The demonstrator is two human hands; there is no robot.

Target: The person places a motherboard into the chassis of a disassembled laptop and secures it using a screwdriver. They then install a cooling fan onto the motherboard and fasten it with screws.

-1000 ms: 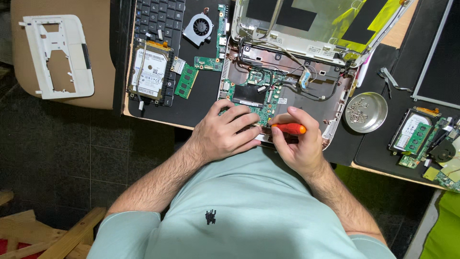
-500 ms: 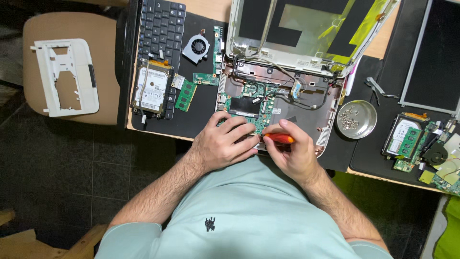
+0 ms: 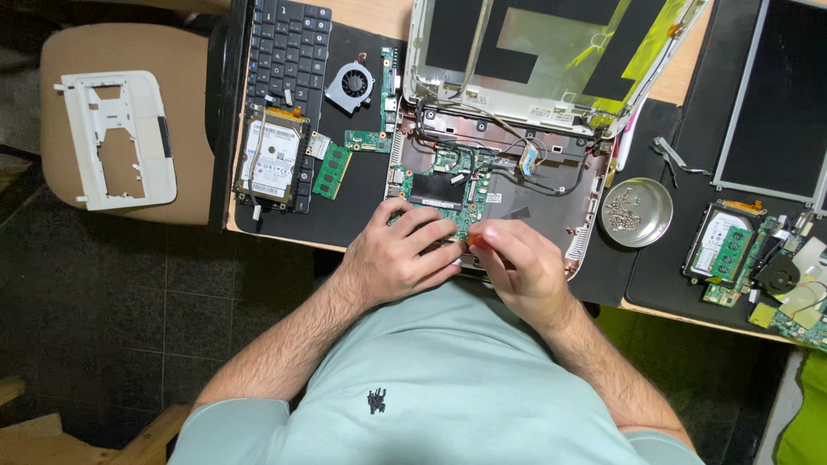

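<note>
both hands are parked on the near edge of the opened laptop base point(image 3: 551, 185). left hand point(image 3: 405, 252) lies flat on the green motherboard point(image 3: 448, 191), fingers spread, gripping nothing. right hand point(image 3: 517, 267) has its fingers curled tight round an orange-handled screwdriver point(image 3: 473, 244), tip hidden. just right of the base sits a round metal dish of screws point(image 3: 636, 212); left of it, a hard drive point(image 3: 274, 158) on the bench point(image 3: 362, 17).

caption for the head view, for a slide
Left hand steadies the green circuit board in an opened laptop base while the right hand grips an orange-handled screwdriver.
</note>
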